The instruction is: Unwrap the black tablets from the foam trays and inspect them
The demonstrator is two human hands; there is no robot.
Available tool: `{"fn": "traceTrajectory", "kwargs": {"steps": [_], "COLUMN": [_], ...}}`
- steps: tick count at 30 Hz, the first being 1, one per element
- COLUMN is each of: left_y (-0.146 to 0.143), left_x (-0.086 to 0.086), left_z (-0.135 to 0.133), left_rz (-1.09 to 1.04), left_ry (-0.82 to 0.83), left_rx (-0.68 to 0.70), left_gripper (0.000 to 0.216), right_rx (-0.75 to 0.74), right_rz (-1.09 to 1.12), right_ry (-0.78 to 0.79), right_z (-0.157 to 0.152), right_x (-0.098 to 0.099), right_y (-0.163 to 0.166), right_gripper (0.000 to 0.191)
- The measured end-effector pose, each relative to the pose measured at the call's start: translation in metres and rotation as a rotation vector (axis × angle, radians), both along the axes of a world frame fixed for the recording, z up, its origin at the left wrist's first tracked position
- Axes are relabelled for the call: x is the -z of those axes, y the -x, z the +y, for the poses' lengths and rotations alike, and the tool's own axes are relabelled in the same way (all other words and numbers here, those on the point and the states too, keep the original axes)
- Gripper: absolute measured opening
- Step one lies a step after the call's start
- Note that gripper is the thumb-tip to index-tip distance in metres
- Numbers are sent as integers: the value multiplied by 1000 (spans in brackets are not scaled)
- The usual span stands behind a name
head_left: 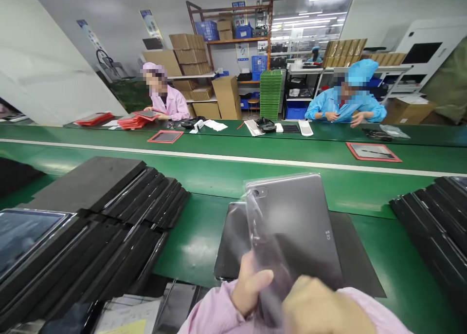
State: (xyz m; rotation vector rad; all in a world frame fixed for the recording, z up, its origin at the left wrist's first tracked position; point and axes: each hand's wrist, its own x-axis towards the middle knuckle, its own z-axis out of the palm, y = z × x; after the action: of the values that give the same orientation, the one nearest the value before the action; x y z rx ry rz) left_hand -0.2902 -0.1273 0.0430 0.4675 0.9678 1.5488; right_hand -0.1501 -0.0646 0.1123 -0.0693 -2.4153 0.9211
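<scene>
A grey tablet (299, 222), back side up with its camera at the top left, stands tilted in front of me inside a clear plastic bag (260, 236). My left hand (250, 287) is closed on the bag's lower edge, thumb up against the plastic. My right hand (321, 307) is closed at the bottom of the tablet and bag, with its fingers hidden under the back of the hand. Beneath the tablet lies a dark flat mat (350, 256) on the green bench (197, 236).
Rows of black tablets lean in stacks at left (109, 227) and at right (434, 222). A green conveyor belt (233, 173) runs across. Beyond it sit a person in pink (164, 98) and a person in blue (346, 100), with red-framed trays (372, 152) and boxes behind.
</scene>
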Motion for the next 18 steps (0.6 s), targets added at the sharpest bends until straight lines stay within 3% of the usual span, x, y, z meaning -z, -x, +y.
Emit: {"fn": "traceTrajectory", "kwargs": {"steps": [2, 5, 7, 10, 15, 18], "left_y": [2, 3, 4, 8, 25, 34], "left_x": [3, 9, 13, 14, 10, 7], "left_z": [3, 4, 2, -3, -6, -8], "left_rz": [-23, -65, -93, -80, 42, 90], "left_ry": [10, 96, 178, 286, 472, 554], "left_rx": [-1, -78, -161, -246, -132, -122], "left_gripper": [39, 39, 41, 47, 48, 44], "right_rx": [194, 664, 799, 723, 555, 626], "right_rz": [48, -28, -196, -297, -168, -48], "right_ry": [186, 447, 571, 748, 985, 1111], "right_z": [19, 43, 49, 45, 42, 49], "right_x": [-2, 9, 21, 37, 55, 49], "right_y": [-25, -49, -51, -41, -42, -67], "right_gripper": [45, 21, 42, 48, 50, 52]}}
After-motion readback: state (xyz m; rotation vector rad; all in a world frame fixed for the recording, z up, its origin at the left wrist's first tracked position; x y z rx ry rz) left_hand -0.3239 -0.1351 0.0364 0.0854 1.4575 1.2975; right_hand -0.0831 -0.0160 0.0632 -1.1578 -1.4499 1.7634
